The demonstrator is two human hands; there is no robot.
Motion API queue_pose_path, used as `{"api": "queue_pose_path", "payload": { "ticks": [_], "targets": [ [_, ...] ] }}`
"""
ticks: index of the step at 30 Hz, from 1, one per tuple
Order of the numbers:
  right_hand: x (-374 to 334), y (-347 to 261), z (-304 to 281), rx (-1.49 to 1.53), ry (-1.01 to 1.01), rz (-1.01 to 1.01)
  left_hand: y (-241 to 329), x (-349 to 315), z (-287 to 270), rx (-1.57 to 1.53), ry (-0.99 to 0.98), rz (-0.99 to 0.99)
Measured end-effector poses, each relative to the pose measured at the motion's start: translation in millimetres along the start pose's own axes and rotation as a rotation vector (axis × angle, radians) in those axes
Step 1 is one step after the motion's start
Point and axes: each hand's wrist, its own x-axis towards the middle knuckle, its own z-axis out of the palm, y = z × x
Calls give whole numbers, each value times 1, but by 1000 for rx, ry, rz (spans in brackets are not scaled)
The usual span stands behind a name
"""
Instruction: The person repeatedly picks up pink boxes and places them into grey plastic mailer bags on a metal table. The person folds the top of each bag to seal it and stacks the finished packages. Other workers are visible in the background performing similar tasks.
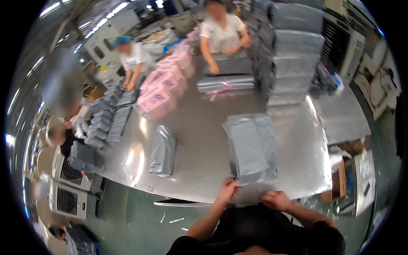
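Note:
A flat pile of grey plastic bags [253, 146] lies on the metal table in front of me, its edges slightly uneven. My left hand [228, 191] is closed at the pile's near left corner, with the fingertips pinching the edge of a bag. Close to the table's front edge, my right hand [276, 200] is curled, just below the near right corner and apart from the pile. Whatever is in its fingers, if anything, is hidden. To the left of the pile, a folded grey plastic bundle [162, 151] rests by itself.
Tall stacks of grey packages [295, 63] rise at the back right. Pink packages [157, 100] line the back left. A person [223, 34] across the table handles a tied grey bundle [226, 83]; another person [136, 59] works farther left beside grey packs [100, 119].

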Motion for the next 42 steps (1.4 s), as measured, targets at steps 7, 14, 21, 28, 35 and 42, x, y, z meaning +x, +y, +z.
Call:
{"api": "queue_pose_path", "payload": {
  "ticks": [7, 14, 21, 28, 35, 42],
  "targets": [
    [-360, 83, -100, 65, -1599, 662, 17, -24, -19, 818, 211, 810],
    [30, 81, -105, -656, 69, -302, 86, -50, 6, 1640, -135, 1658],
    [76, 138, -73, -547, -286, -674, 81, -18, 6, 1701, -305, 1607],
    [77, 135, -60, 889, 36, 468, 68, -12, -8, 418, -60, 710],
    [94, 166, -3, 1032, 26, 799, 55, 24, 5, 107, -62, 356],
    [84, 183, -11, 1445, -39, 923, 87, 15, 22, 130, -278, 368]
  ]
}}
